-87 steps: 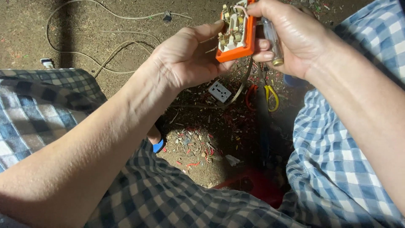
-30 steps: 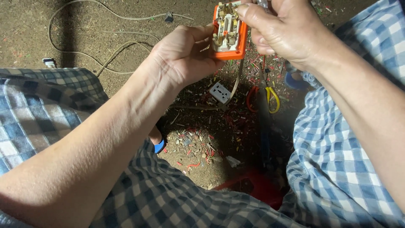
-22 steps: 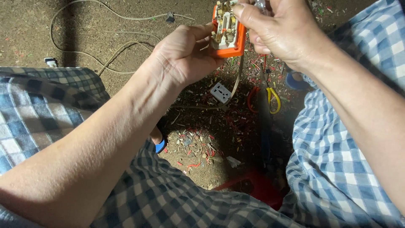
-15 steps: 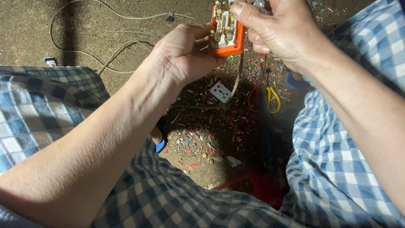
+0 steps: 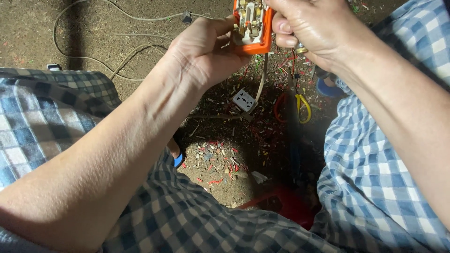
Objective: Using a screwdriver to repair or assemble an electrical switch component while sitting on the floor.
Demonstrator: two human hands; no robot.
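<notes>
I'd keep my left hand [image 5: 201, 56] pinching the orange socket housing [image 5: 253, 26] steady at its edge, high above the littered ground, while my right hand [image 5: 311, 30], closed on a small metal-tipped tool [image 5: 300, 48], works the terminals squarely.

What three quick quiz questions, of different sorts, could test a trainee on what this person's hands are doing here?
1. True or false: both hands are on the orange socket casing.
2. Multiple choice: what lies on the ground directly below the casing? A) a white socket face B) a hammer C) a glass jar
3. Fill in: the scissors on the ground have ___ and red handles.

Key
1. True: the left hand steadies it from the side, and the right hand grips it from above.
2. A: the white socket face, by a thin cable.
3. Yellow: see the scissors.
</notes>
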